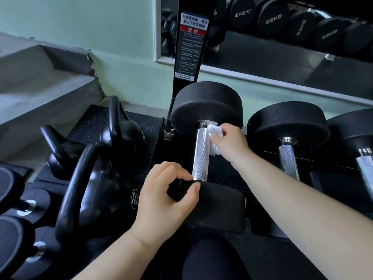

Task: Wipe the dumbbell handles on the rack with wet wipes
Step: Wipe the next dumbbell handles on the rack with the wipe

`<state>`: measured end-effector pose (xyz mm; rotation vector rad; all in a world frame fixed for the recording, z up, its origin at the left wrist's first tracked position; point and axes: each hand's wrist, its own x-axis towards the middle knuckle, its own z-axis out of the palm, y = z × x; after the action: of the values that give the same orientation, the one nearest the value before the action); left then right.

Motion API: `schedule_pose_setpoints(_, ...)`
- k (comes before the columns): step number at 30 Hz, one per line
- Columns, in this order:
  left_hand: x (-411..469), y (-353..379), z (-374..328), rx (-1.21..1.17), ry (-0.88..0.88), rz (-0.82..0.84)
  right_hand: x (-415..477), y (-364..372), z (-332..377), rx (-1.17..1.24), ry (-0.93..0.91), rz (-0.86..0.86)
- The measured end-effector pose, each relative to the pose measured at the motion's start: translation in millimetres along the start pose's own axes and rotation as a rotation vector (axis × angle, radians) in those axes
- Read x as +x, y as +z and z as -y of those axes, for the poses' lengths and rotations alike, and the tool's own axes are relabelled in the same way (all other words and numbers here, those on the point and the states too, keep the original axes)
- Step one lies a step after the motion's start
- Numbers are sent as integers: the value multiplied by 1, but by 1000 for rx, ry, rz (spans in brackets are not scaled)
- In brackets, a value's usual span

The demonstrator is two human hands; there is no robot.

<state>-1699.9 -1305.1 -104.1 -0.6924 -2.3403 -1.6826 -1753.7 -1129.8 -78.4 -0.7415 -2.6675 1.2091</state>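
Observation:
A black dumbbell lies on the low rack with its knurled silver handle (200, 153) running away from me. My right hand (228, 141) holds a crumpled white wet wipe (215, 130) against the right side of that handle, near the far head (205, 106). The near head (218, 207) is gripped at its top edge by my left hand (167, 197), fingers and thumb curled over the rim. Two more dumbbells (287, 158) (365, 168) with silver handles lie to the right on the same rack (175, 142).
Black kettlebells (96, 178) stand on the floor mat at the left, with more dumbbells (18, 207) at the far left. A black rack post with a warning label (190, 45) rises behind. A wall mirror (282, 47) reflects weights. Grey steps (40, 81) at the left.

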Motion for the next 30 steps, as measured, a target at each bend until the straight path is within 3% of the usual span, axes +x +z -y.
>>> schedule_pose_setpoints(5, -1, -1, -1, 1, -12, 3, -38, -14, -12, -27, -9, 334)
schedule_pose_setpoints(11, 4, -4, -10, -107, -150, 73, -61, -27, -5, 618, 49, 242)
schedule_pose_setpoints(14, 28, -5, -16, -99, -253, 141, -74, -19, -3, 594, 15, 229)
schedule_pose_setpoints(17, 61, -8, -15, -59, -447, 368, -76, -14, 0, 517, -52, 196)
schedule_pose_setpoints(19, 71, -8, -13, -198, -553, 578, -76, -13, 1, 480, -77, 191)
schedule_pose_setpoints(21, 75, -5, -9, -274, -595, 659, -77, -12, 1, 455, -94, 185)
schedule_pose_setpoints(24, 85, -6, 2, -298, -629, 491, -77, -9, -1, 426, -99, 85)
schedule_pose_setpoints(27, 96, -15, 29, 51, -503, 253, -78, -6, -3, 416, -85, -117)
schedule_pose_setpoints(30, 102, -8, 41, 275, -379, 294, -79, -4, -4, 372, -64, -169)
